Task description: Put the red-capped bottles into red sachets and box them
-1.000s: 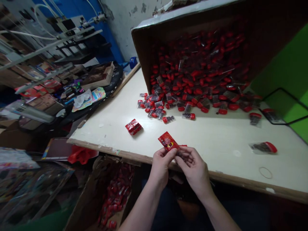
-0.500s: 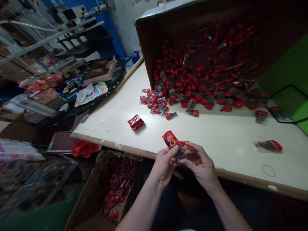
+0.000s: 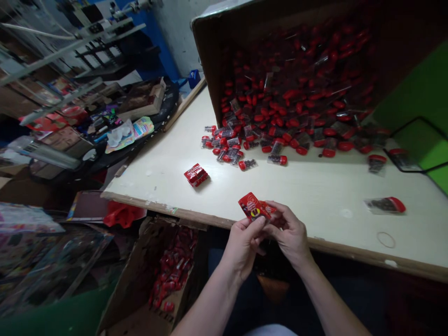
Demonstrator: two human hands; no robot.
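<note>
Just over the table's front edge, my left hand pinches a small red printed packet with its thumb on top. My right hand meets it from the right, fingers curled around another red printed piece. Where the fingers meet, the lower ends of both pieces are hidden. On the table to the left lies a red bundle of packets with a shiny wrap. Clear sachets of dark beads with red tops, such as one sachet, lie beyond my hands.
A large cardboard box on its side spills many red-topped sachets onto the white table. A rubber band and a lone sachet lie right. Below left, an open carton holds red packets. A machine stands far left.
The red packet has turned in my left hand, showing more of its printed face; the clear part with dark beads is now covered. My hands stay together. The view has shifted slightly.
</note>
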